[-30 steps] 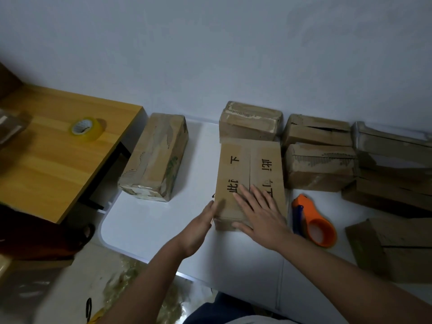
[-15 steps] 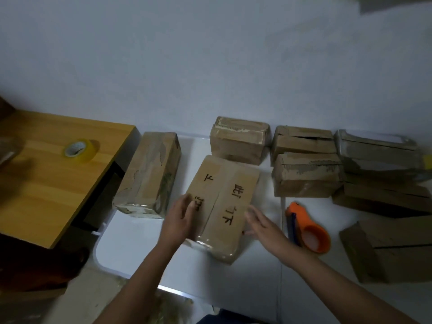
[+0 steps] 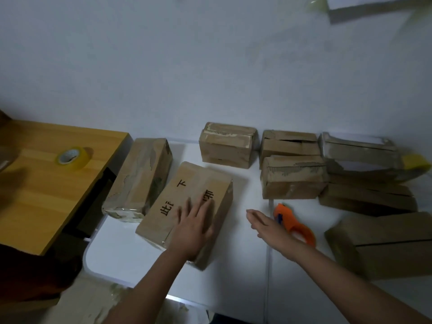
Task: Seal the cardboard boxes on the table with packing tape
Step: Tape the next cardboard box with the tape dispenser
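A cardboard box with black printed characters (image 3: 187, 197) lies at an angle on the white table (image 3: 131, 253). My left hand (image 3: 194, 228) rests flat on its top near the front end, fingers spread. My right hand (image 3: 268, 228) hovers open to the right of the box, apart from it, just left of an orange tape dispenser (image 3: 294, 223). A taped box (image 3: 140, 178) lies touching the printed box on the left.
Several more boxes line the wall: one at the back middle (image 3: 226, 146), a pair (image 3: 292, 176), a stack at the right (image 3: 364, 174), one at the front right (image 3: 385, 244). A yellow tape roll (image 3: 72, 157) sits on the wooden desk (image 3: 35, 195) at left.
The printed box has been turned and slid left against the taped box. My left hand moved from its side onto its top. My right hand came off it toward the orange dispenser.
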Demonstrator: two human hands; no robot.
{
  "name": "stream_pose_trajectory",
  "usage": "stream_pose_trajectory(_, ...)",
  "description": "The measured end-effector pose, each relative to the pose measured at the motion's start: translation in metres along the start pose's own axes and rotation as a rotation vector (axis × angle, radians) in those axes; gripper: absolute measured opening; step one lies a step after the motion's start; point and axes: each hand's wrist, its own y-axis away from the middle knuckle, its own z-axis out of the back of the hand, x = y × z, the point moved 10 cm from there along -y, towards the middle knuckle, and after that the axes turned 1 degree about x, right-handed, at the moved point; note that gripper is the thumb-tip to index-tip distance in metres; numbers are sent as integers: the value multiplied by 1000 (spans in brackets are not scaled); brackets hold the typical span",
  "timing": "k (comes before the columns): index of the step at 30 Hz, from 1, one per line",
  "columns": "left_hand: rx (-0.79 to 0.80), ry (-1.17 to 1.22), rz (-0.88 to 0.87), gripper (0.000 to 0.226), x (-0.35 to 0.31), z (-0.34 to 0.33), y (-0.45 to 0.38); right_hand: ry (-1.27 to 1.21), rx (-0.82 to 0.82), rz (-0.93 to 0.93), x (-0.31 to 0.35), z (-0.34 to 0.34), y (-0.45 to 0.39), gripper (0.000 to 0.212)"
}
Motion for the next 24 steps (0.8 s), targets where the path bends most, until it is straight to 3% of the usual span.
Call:
stream_pose_trajectory(3, -53, -6, 60, 57, 0, 7, -3, 13, -132, -24, -16, 43, 13, 45)
stream_pose_trajectory(7, -20, 30, 61, 57, -26, 7, -15, 83, -233, 22, -29, 86, 17, 46)
stream_pose_trajectory(11, -15, 54, 18, 59, -54, 6, -31, 164, -257, 47, -44, 121, 11, 47)
stream_pose_trajectory(16, -63, 202, -35, 45, -73, 5, -58, 193, -295, 132, -42, 145, 3, 46)
stream_pose_trajectory(22, -107, 445, 81, 37, -62, 42, -101, 744, -366, 367, 19, 149, -19, 40)
stream_pose_trajectory(24, -94, 510, 141, 37, -45, 54, -122, 760, -365, 410, 44, 146, -36, 39)
